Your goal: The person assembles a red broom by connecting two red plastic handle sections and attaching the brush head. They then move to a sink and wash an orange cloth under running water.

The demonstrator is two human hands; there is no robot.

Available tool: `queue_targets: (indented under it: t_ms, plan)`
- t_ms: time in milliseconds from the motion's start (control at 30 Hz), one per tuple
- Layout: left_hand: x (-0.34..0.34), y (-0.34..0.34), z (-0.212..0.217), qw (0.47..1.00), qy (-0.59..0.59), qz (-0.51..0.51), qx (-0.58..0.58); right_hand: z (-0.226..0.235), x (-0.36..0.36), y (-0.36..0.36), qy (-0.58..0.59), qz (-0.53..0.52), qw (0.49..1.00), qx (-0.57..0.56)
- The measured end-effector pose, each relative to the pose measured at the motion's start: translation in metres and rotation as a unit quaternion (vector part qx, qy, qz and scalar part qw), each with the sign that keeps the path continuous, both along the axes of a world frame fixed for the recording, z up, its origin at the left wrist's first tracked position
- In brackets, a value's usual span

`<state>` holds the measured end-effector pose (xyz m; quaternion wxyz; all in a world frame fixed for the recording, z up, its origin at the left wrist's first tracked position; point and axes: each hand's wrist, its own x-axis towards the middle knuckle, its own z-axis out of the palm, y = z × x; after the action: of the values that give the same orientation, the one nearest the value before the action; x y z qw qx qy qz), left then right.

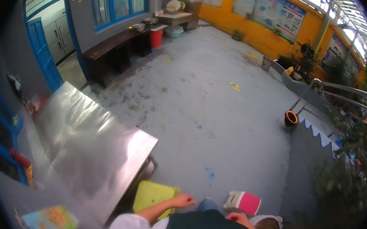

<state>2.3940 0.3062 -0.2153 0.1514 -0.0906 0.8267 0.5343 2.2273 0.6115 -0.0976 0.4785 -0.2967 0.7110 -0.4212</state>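
Outdoors: steel table (91, 144) shiny, grey concrete floor (199, 91), yellow wall (255, 32).

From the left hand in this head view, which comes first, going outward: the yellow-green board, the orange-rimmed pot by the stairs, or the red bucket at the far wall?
From the left hand:
1. Yellow-green board, just beside it, under the steel table.
2. Orange-rimmed pot, right, at the stair foot.
3. Red bucket, far end, by the dark bench.

Steel table (85, 140), red bucket (156, 38)
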Motion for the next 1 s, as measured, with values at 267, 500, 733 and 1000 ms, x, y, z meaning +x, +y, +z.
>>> queue_targets:
  t_ms: [267, 500, 733, 1000]
  plan:
    - [-0.116, -0.138, 0.109, 0.982, -0.058, 0.14, 0.11, 0.013, -0.204, -0.215, -0.131, 0.064, 0.978, 0.147]
    - [-0.15, -0.246, 0.116, 0.877, -0.179, 0.367, 0.252, 0.023, -0.277, -0.478, -0.104, 0.259, 0.945, 0.172]
    - [-0.167, -0.405, 0.077, 0.807, -0.167, 0.502, 0.261, -0.024, -0.31, -0.72, -0.1, 0.361, 0.92, 0.113]
    - [-0.182, -0.636, 0.121, 0.796, -0.099, 0.507, 0.315, 0.021, -0.333, -0.959, -0.08, 0.367, 0.918, 0.127]
